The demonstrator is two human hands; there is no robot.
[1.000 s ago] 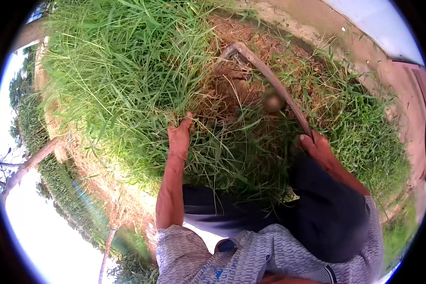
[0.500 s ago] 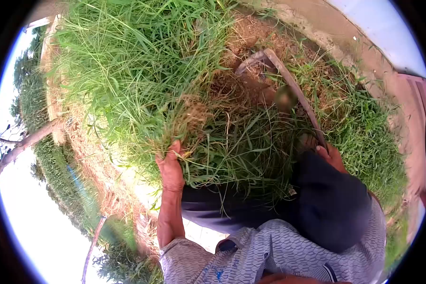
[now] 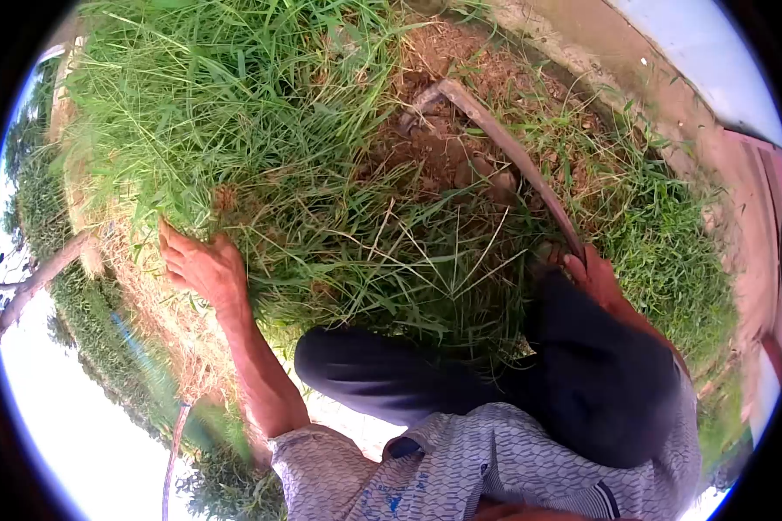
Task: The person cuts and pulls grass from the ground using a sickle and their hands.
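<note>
My left hand (image 3: 204, 267) reaches out to the left edge of the green grass (image 3: 304, 130). Its fingers are stretched and apart, with the tips among the blades. Just beyond it lies a tuft of grass with brownish roots (image 3: 226, 204). My right hand (image 3: 599, 282) is closed around the lower end of a hand hoe (image 3: 517, 156) beside my right knee. The hoe's long, slightly curved handle slants up to the left, and its short angled head rests over bare soil (image 3: 443, 152). Loose pulled grass (image 3: 400, 269) lies in front of my knees.
A low earthen ledge (image 3: 573, 61) runs along the upper right, beside a pale wall (image 3: 686, 52). Dry straw (image 3: 161, 304) covers the ground at left, near a tree branch (image 3: 48, 278). More short grass (image 3: 669, 252) grows right of the hoe.
My left hand has moved left and outward, and the rooted grass clump it held is out of its grip among the grass there. My right hand still holds the hoe.
</note>
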